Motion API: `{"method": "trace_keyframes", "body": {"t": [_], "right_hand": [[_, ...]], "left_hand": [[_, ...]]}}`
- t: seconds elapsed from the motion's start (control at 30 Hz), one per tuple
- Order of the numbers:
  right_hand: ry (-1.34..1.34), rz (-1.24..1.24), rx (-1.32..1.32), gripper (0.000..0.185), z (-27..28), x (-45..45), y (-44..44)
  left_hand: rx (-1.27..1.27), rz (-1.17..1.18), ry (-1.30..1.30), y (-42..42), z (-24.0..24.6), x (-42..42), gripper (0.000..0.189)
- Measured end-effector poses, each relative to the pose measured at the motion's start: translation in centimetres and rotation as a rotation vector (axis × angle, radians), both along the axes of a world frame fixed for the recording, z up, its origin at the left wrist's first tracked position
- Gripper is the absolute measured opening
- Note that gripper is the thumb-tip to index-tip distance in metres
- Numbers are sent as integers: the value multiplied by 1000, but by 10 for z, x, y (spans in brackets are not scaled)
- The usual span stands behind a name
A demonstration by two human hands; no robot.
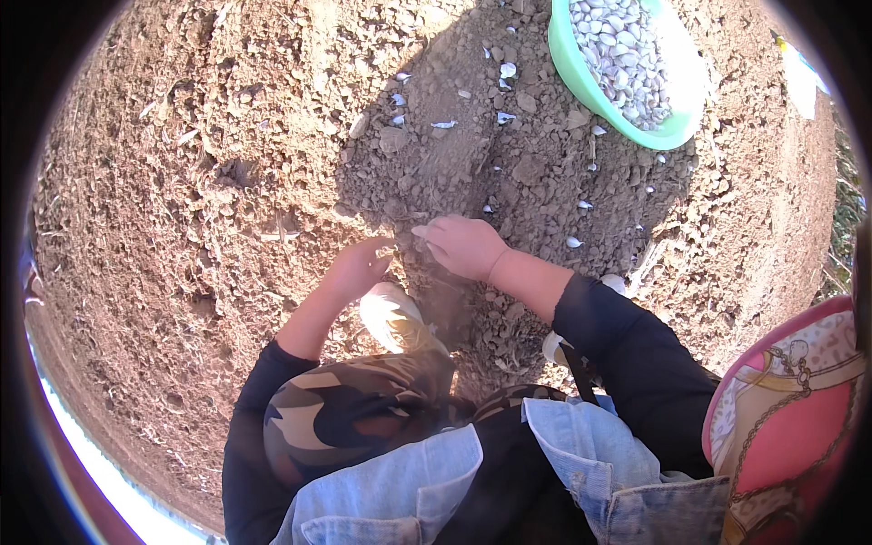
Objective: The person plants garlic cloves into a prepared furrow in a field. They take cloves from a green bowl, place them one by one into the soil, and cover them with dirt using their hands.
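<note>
My right hand [466, 245] is low over the brown soil, its fingertips closed on a small pale thing that looks like a garlic clove [419, 231]. Just left of it, my left hand [357, 267] has its fingers curled and apart, with nothing plainly in them. Single garlic cloves, one of them [574, 242] to the right of my right hand, lie spaced out on the shaded soil. At the upper right a green plastic basin [579, 82] holds a heap of garlic cloves [623, 51].
Papery white skins [507, 70] and clods [528, 169] lie on the soil ahead. My shoe [388, 317] stands just below my left hand. A patterned pink cloth [790, 415] is at the lower right. Grassy plants [845, 197] edge the far right.
</note>
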State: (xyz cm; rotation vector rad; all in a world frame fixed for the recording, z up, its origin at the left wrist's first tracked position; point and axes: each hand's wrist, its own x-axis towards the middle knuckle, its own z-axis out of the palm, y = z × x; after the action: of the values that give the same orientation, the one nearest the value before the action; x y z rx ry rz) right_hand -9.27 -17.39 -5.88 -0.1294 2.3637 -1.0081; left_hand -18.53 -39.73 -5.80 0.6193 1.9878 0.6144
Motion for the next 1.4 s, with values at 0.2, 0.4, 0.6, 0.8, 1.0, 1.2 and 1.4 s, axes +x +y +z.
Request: {"method": "trace_keyframes", "body": {"t": [0.2, 0.4, 0.6, 0.8, 1.0, 1.2, 1.4], "right_hand": [[320, -25, 404, 55, -25, -81, 33], [206, 294, 433, 58, -25, -49, 58], [-42, 411, 306, 48, -8, 3, 131], [195, -495, 561, 57, -7, 17, 137], [-26, -337, 468, 72, -1, 71, 92], [-26, 339, 485, 57, 8, 131, 145], [-263, 340, 592, 46, 27, 148, 210]], "left_hand": [[-201, 294, 257, -1, 1, -86, 64], [-355, 336, 175, 6, -21, -117, 81], [-76, 148, -215, 25, -11, -64, 53], [-26, 348, -405, 40, 15, -34, 30], [-63, 570, -425, 45, 50, -47, 25], [-72, 548, -365, 49, 68, -39, 25], [-117, 513, -288, 62, 123, -44, 24]]}}
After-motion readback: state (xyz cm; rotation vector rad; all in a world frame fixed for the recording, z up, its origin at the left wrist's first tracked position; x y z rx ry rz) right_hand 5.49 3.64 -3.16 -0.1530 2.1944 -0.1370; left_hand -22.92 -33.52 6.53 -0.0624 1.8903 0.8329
